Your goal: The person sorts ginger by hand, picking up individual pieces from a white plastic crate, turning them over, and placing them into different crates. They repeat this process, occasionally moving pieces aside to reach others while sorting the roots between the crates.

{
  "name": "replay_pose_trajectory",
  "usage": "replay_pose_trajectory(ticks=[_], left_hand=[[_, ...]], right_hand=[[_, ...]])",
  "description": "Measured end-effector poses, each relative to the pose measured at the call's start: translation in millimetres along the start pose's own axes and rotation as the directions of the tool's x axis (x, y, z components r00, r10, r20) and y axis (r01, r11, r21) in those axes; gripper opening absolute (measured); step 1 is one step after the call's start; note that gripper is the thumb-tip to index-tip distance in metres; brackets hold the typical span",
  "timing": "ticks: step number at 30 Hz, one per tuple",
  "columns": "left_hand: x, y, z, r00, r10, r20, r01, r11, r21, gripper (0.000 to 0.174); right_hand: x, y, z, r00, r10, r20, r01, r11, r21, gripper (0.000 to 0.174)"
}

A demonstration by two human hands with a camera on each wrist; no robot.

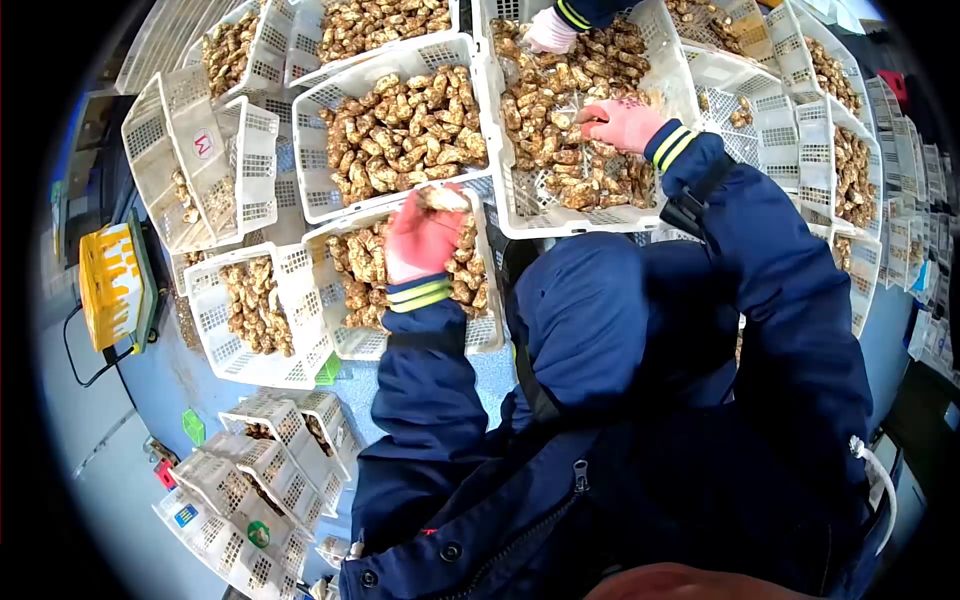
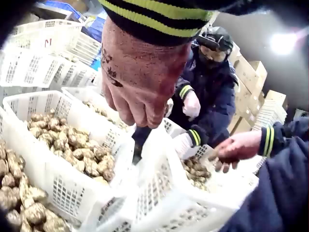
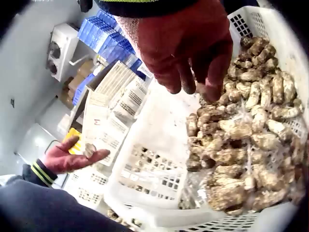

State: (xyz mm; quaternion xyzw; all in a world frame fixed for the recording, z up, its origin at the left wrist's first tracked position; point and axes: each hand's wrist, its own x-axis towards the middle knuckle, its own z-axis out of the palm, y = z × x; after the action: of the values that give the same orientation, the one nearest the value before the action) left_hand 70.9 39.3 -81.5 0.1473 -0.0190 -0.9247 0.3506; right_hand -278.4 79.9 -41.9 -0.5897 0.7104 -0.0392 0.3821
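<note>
My left hand (image 1: 425, 235), in a red glove, hovers over a white basket (image 1: 482, 330) of brown mushrooms. In the right wrist view it lies palm up (image 3: 72, 155) with one mushroom (image 3: 89, 150) resting on its straight fingers. My right hand (image 1: 620, 122) reaches into a larger white basket (image 1: 520, 215) filled with mushrooms (image 1: 560, 110). Its fingers (image 3: 186, 79) hang bent just above the pile (image 3: 241, 140), and I see nothing held between them. The left wrist view shows the back of my left hand (image 2: 140, 82) and, farther off, my right hand (image 2: 236, 147).
Several more white mesh baskets of mushrooms (image 1: 400, 130) crowd around, and others lie tipped at the lower left (image 1: 265, 480). Another person in a dark jacket (image 2: 212, 92) works across from me, a white-gloved hand (image 1: 550, 30) in the far basket. A yellow scale (image 1: 110, 285) sits left.
</note>
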Motion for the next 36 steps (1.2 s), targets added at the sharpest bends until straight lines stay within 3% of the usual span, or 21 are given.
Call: replay_pose_trajectory(ticks=[1,2,3,5,7,8,9,11,13,16,17,19,20,21,22,23,25,29,31,33,36], left_hand=[[5.7,21.3,6.4,0.937,0.154,-0.313,-0.196,0.975,-0.107,0.058],[9.2,27.2,66.3,0.807,0.273,-0.524,-0.361,0.930,-0.072,0.065],[11.7,44.6,54.1,0.815,0.379,-0.439,-0.382,0.920,0.086,0.067],[20.0,43.7,45.8,0.782,0.444,-0.437,-0.443,0.890,0.111,0.061],[22.1,32.7,18.3,0.906,0.299,-0.299,-0.322,0.946,-0.027,0.035],[22.4,8.7,32.0,0.931,0.200,-0.306,-0.226,0.973,-0.051,0.031],[23.1,-12.9,39.9,0.945,0.098,-0.311,-0.129,0.988,-0.080,0.029],[25.8,-35.6,38.0,0.951,0.074,-0.301,-0.100,0.993,-0.070,0.030],[30.0,-47.4,32.2,0.964,0.028,-0.264,-0.061,0.991,-0.118,0.035],[32.6,-55.6,24.5,0.980,0.037,-0.197,-0.043,0.999,-0.024,0.035],[31.3,-56.3,24.8,0.980,0.046,-0.194,-0.051,0.998,-0.024,0.035],[26.6,-58.8,29.7,0.952,0.129,-0.278,-0.070,0.974,0.213,0.035],[26.5,-60.8,27.6,0.949,0.168,-0.268,-0.075,0.943,0.325,0.037],[27.9,-64.5,29.4,0.950,0.172,-0.262,-0.054,0.912,0.406,0.041],[32.2,-69.0,31.4,0.939,0.185,-0.290,0.027,0.800,0.599,0.044],[37.4,-75.3,39.8,0.926,0.207,-0.315,0.113,0.644,0.757,0.046],[44.1,-96.5,44.1,0.964,0.247,-0.101,-0.066,0.585,0.808,0.049],[39.8,-100.5,67.2,0.963,0.088,-0.256,0.179,0.500,0.847,0.037],[38.3,-105.3,60.4,0.971,0.233,-0.061,-0.131,0.725,0.676,0.028],[30.8,-95.3,66.6,0.971,0.179,-0.157,0.006,0.643,0.766,0.026],[22.3,-92.0,68.5,0.980,0.179,-0.091,-0.067,0.716,0.695,0.028]], right_hand=[[3.9,2.9,-0.6,0.998,0.068,-0.013,-0.069,0.981,-0.181,0.038],[-3.7,-12.4,-9.7,0.994,0.046,0.100,-0.028,0.984,-0.175,0.036],[17.0,7.6,11.1,0.991,-0.067,0.113,0.095,0.959,-0.266,0.034],[27.5,-8.9,33.9,0.969,-0.084,0.233,0.174,0.901,-0.397,0.032],[39.7,-13.0,61.4,0.914,-0.170,0.369,0.315,0.870,-0.380,0.033],[45.7,-0.1,84.5,0.899,-0.293,0.326,0.420,0.787,-0.452,0.029],[53.9,-0.7,99.7,0.905,-0.179,0.386,0.378,0.755,-0.536,0.027],[59.0,14.1,120.7,0.893,-0.253,0.373,0.442,0.651,-0.617,0.027],[54.6,-8.8,109.6,0.898,-0.061,0.435,0.371,0.634,-0.678,0.026],[51.4,3.0,101.0,0.891,-0.229,0.391,0.439,0.651,-0.619,0.025],[48.8,2.2,91.7,0.919,-0.183,0.349,0.375,0.678,-0.632,0.029],[38.1,-12.9,48.5,0.943,-0.068,0.326,0.181,0.927,-0.329,0.039],[41.3,7.2,49.7,0.972,-0.136,0.193,0.171,0.970,-0.175,0.048],[31.7,1.3,30.9,0.966,-0.159,0.204,0.159,0.987,0.014,0.044],[16.7,-5.8,17.2,0.963,-0.154,0.222,0.063,0.927,0.370,0.041],[3.5,-14.2,6.7,0.957,-0.160,0.240,-0.046,0.737,0.674,0.038],[-12.3,-30.7,-4.7,0.934,-0.240,0.267,-0.082,0.580,0.810,0.036],[-43.6,-65.0,-17.3,0.940,-0.281,0.196,0.039,0.656,0.753,0.045],[-49.9,-71.5,-17.4,0.953,-0.293,0.072,0.147,0.659,0.737,0.045],[-46.5,-67.1,-14.8,0.974,-0.228,-0.005,0.142,0.592,0.793,0.044],[-47.9,-67.8,-14.3,0.960,-0.273,-0.067,0.212,0.546,0.811,0.040]])
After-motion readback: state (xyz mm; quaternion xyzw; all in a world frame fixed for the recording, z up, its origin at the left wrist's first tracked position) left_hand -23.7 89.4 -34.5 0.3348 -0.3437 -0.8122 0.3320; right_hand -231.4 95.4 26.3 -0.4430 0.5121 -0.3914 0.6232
